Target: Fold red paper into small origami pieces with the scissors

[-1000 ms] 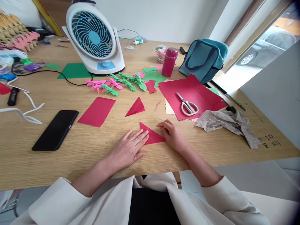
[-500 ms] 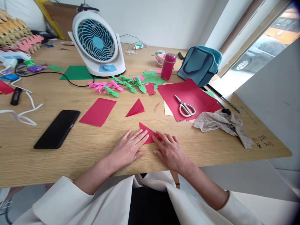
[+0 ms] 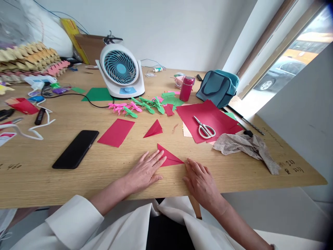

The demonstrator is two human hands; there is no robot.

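A folded red paper triangle (image 3: 170, 158) lies flat on the wooden table near its front edge. My left hand (image 3: 145, 170) rests open with its fingertips on the left part of this paper, covering some of it. At the paper's right-hand point is my right hand (image 3: 200, 178), fingers stretched forward and close together, holding nothing that I can see. Just beyond sits another folded red paper piece (image 3: 154, 129). To its left is a flat red paper sheet (image 3: 117, 132).
A black phone (image 3: 76, 149) lies at left. White scissors (image 3: 205, 129) rest on stacked red paper (image 3: 218, 116), beside a crumpled cloth (image 3: 234, 144). Behind are pink and green folded paper figures (image 3: 147, 104), a fan (image 3: 121, 71), a red flask (image 3: 186, 89) and a teal bag (image 3: 218, 86).
My right hand has slid right, off most of the folded paper to its pointed end. My left hand stays on the paper. The view has tilted up and shifted left.
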